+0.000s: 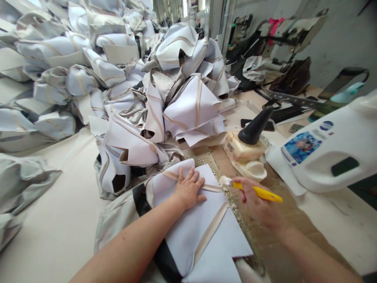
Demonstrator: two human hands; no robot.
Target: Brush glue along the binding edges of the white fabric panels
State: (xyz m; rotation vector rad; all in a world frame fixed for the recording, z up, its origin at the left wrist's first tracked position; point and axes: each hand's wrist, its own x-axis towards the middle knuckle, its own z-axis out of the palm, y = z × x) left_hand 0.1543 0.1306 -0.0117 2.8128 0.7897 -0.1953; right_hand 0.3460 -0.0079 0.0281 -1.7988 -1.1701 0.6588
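"What is seen nearest?"
"A smooth white panel (pixel 203 220), notched at one corner and crossed by tan tape (pixel 209 230), with limp grey cloth (pixel 118 214) spread to its left."
"And the hands?"
"The panel is pressed by the left hand (pixel 189 189), laid flat, fingers parted. In the right hand (pixel 259 202), the yellow handle of a brush (pixel 265 193) is clamped; its pale bristles are held by the panel's right edge, contact uncertain."
"To the right?"
"A brown sheet (pixel 291 210), roughly crusted, a glossy white jug (pixel 312 173) and a boxy cream container (pixel 235 145) topped by a black cone (pixel 255 126)."
"Farther?"
"Stiff white panels are heaped (pixel 191 104) leftward; far right, a sewing machine (pixel 308 34) is hung with pink ribbon (pixel 275 28)."
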